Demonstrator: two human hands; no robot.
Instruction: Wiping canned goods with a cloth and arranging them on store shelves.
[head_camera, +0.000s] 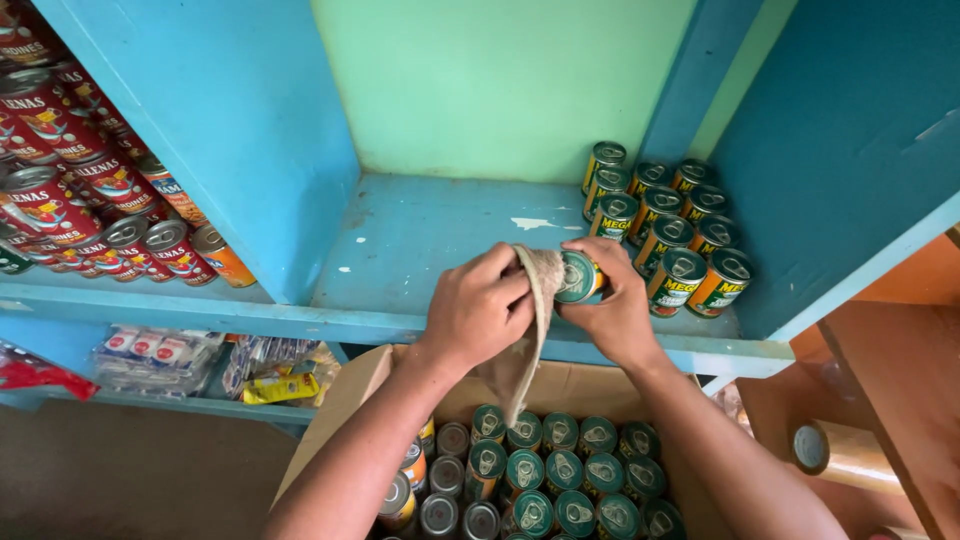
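Red-labelled round tins (60, 190) lay stacked on their sides in the far-left shelf bay. The left hand (478, 308) was closed on a beige cloth rag (530, 330), pressing it against a green-lidded yellow-labelled metal tin (580, 277). The right hand (615, 305) gripped that tin around its body, above the blue painted shelf edge (400, 325). Judged rigid, moderately heavy and smooth-walled; best held about the side. Matching tins (670, 230) stood at right; more filled the cardboard box (340, 420) below.

Small shop: shelves (430, 250) of stacked cans (665, 235)
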